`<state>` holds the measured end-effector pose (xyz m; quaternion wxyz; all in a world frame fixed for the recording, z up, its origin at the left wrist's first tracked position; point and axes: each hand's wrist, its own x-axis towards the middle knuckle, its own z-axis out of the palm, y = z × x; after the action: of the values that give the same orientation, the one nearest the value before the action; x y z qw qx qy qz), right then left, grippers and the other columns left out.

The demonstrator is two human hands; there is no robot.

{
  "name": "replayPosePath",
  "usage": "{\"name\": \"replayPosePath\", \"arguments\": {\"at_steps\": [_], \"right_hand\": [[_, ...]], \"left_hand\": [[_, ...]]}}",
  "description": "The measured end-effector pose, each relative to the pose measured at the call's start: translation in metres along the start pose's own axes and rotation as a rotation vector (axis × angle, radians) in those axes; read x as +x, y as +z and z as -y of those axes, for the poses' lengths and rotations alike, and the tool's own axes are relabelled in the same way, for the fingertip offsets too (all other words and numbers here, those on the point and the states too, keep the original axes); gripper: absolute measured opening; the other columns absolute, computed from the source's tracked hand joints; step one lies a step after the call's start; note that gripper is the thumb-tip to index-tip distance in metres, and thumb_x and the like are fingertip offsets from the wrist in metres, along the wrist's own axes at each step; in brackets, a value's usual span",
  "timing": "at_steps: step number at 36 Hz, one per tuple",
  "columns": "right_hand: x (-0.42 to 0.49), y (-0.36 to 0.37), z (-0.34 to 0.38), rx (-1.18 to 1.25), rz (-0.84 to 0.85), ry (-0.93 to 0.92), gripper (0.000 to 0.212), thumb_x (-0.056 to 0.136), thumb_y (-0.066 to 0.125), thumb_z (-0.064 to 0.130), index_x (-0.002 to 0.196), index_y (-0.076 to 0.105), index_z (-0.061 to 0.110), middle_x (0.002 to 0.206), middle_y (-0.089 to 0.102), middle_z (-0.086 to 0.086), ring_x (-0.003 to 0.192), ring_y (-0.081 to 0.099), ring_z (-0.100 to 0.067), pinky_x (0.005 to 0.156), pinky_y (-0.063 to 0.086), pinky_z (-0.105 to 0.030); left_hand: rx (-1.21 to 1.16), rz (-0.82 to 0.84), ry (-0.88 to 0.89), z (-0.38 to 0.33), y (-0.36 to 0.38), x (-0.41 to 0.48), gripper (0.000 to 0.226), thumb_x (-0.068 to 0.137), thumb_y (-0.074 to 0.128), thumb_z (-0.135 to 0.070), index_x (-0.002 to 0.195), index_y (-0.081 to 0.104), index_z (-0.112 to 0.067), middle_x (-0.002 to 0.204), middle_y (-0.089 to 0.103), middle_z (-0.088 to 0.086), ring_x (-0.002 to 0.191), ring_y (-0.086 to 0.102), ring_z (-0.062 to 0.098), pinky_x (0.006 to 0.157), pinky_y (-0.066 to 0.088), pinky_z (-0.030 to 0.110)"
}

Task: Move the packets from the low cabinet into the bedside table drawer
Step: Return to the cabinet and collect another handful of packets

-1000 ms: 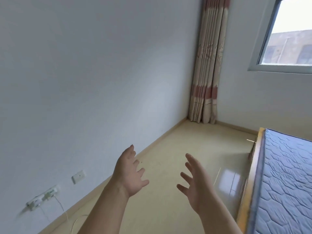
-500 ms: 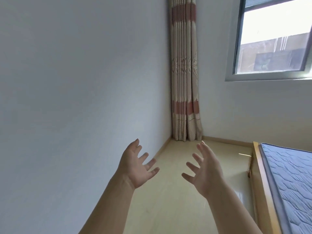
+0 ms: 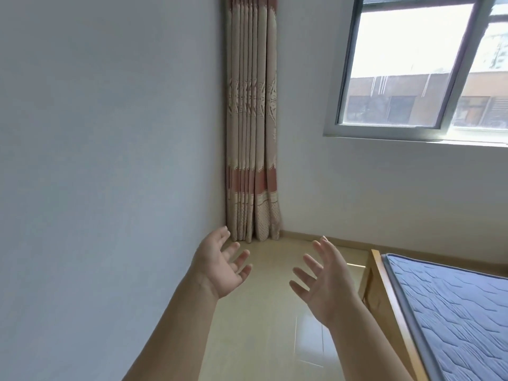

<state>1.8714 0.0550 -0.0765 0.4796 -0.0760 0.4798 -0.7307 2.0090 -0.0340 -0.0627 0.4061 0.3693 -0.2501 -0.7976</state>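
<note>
The glossy beige tiled floor (image 3: pixel 261 325) runs toward 12 o'clock, where a beige-and-pink pleated curtain (image 3: pixel 251 133) reaches down to it. At 4 o'clock a light wooden bed frame (image 3: pixel 386 287) stands on it, carrying a blue quilted mattress (image 3: pixel 453 312).

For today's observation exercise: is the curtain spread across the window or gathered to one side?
Gathered. The curtain hangs in tight folds in the corner, beside the window, whose glass is uncovered.

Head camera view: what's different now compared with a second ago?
The view swung up toward the corner: the curtain sits centre, the window shows larger, the mattress less, and the wall sockets are gone from sight. Nothing was grasped or released. The left hand and right hand stay open, empty, held apart.
</note>
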Motion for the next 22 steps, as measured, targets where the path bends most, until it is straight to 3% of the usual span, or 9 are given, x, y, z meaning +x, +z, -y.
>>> {"name": "replayPosePath", "arguments": {"at_steps": [3, 9, 13, 18, 22], "right_hand": [[0.06, 0.028, 0.018, 0.02, -0.014, -0.008, 0.046, 0.093, 0.049, 0.041, 0.136, 0.045, 0.028, 0.136, 0.045, -0.006, 0.121, 0.045, -0.033, 0.09, 0.038, -0.044], [0.165, 0.041, 0.064, 0.088, -0.097, -0.03, 0.042, 0.093, 0.048, 0.042, 0.132, 0.049, 0.027, 0.132, 0.048, -0.007, 0.118, 0.047, -0.033, 0.09, 0.039, -0.048], [0.235, 0.029, 0.094, 0.155, -0.142, -0.017, 0.041, 0.093, 0.048, 0.043, 0.129, 0.051, 0.024, 0.13, 0.049, -0.009, 0.116, 0.049, -0.034, 0.087, 0.042, -0.052], [0.334, 0.014, 0.143, 0.281, -0.081, -0.034, 0.041, 0.093, 0.045, 0.045, 0.127, 0.045, 0.021, 0.12, 0.06, -0.005, 0.106, 0.056, -0.03, 0.087, 0.042, -0.051], [0.41, -0.004, 0.193, 0.331, -0.035, -0.046, 0.041, 0.094, 0.041, 0.046, 0.123, 0.049, 0.018, 0.113, 0.065, -0.006, 0.104, 0.057, -0.029, 0.087, 0.041, -0.052]], "left_hand": [[0.036, 0.044, -0.041, -0.021, 0.029, 0.068, 0.044, 0.094, 0.045, -0.032, 0.138, 0.043, -0.024, 0.125, 0.051, 0.004, 0.093, 0.055, 0.021, 0.087, 0.037, 0.039], [0.06, 0.126, -0.086, -0.043, 0.096, 0.186, 0.04, 0.094, 0.044, -0.03, 0.133, 0.044, -0.023, 0.107, 0.059, 0.004, 0.091, 0.057, 0.022, 0.092, 0.036, 0.041], [0.019, 0.121, -0.135, -0.038, 0.133, 0.256, 0.04, 0.094, 0.043, -0.028, 0.134, 0.046, -0.02, 0.104, 0.06, 0.006, 0.088, 0.058, 0.023, 0.082, 0.04, 0.038], [-0.07, 0.139, -0.193, -0.029, 0.19, 0.351, 0.047, 0.096, 0.039, -0.028, 0.142, 0.034, -0.022, 0.089, 0.065, 0.007, 0.055, 0.068, 0.018, 0.075, 0.043, 0.036], [-0.171, 0.187, -0.191, -0.021, 0.247, 0.428, 0.046, 0.097, 0.036, -0.035, 0.142, 0.034, -0.021, 0.087, 0.066, 0.008, 0.054, 0.068, 0.019, 0.077, 0.043, 0.037]]}}
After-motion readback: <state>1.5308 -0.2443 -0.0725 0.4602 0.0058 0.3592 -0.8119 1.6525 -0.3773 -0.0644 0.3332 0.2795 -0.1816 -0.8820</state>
